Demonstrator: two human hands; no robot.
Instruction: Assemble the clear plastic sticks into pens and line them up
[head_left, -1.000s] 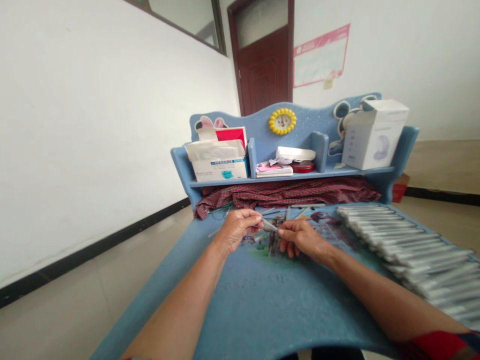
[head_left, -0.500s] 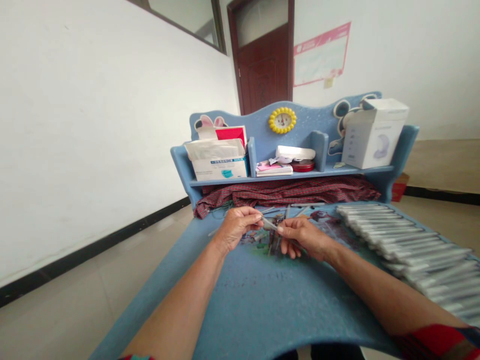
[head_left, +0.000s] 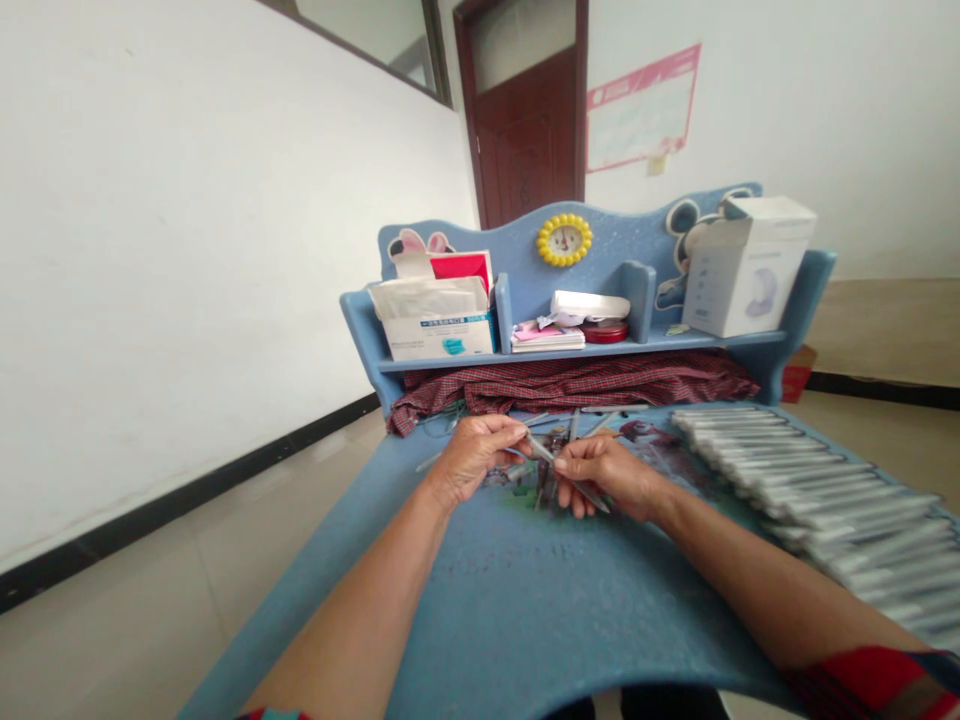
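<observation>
My left hand (head_left: 474,457) and my right hand (head_left: 600,470) meet over the middle of the blue desk (head_left: 525,600). Both pinch the same thin grey pen-like stick (head_left: 541,450), the left at its upper end and the right lower down. The stick's lower end pokes out past my right fingers toward the desk. Under my hands lies a small heap of loose grey sticks and dark parts (head_left: 555,435). A long row of finished grey sticks (head_left: 810,490) lies along the right side of the desk.
A blue shelf (head_left: 585,345) at the desk's back carries a box of masks (head_left: 439,330), papers, a red tin and a white carton (head_left: 746,270). A red checked cloth (head_left: 570,385) lies under the shelf. White wall at left, brown door behind.
The stick has slid further through my right fingers, so its lower end now shows below that hand. Both hands stay in nearly the same place.
</observation>
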